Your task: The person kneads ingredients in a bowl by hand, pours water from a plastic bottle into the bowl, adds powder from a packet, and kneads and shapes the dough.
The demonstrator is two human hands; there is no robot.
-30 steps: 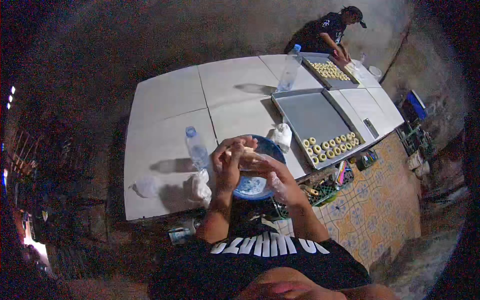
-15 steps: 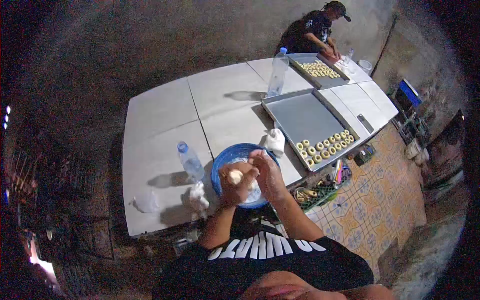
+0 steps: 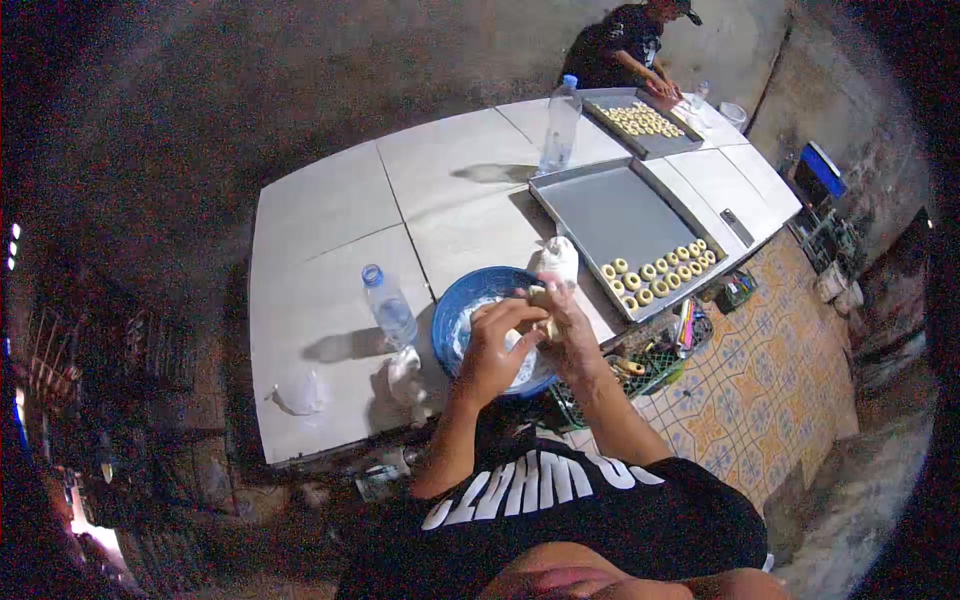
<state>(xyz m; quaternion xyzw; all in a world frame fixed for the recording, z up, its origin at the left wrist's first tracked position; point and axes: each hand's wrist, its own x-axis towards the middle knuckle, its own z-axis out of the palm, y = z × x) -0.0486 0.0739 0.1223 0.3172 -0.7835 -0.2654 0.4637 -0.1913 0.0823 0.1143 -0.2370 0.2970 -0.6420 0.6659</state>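
Over a blue basin point(image 3: 449, 362) with white powder inside, my two hands come together around pale dough point(image 3: 548, 328). My left hand point(image 3: 493, 345) has its fingers bent across toward the other palm, pressing at the dough. My right hand point(image 3: 568, 325) is curled upright and closed on it. Much of the dough is hidden by my fingers. Just behind my right hand stands a white bag point(image 3: 558, 260). Right of the basin lies a metal tray point(image 3: 610, 215) with small dough rings point(image 3: 660, 278) along its near end.
Left of the basin are a clear bottle point(image 3: 390, 312), a white cloth-like bundle point(image 3: 404, 375) and a plastic bag point(image 3: 300, 392). Another bottle point(image 3: 562, 130) stands behind the tray. A co-worker point(image 3: 625, 50) works beside a second tray point(image 3: 640, 125). A green basket point(image 3: 650, 380) sits below the table edge.
My left hand has turned over and moved right, its fingers now meeting my right hand. The dough ball that showed in my left hand is now between both hands. The view has shifted slightly.
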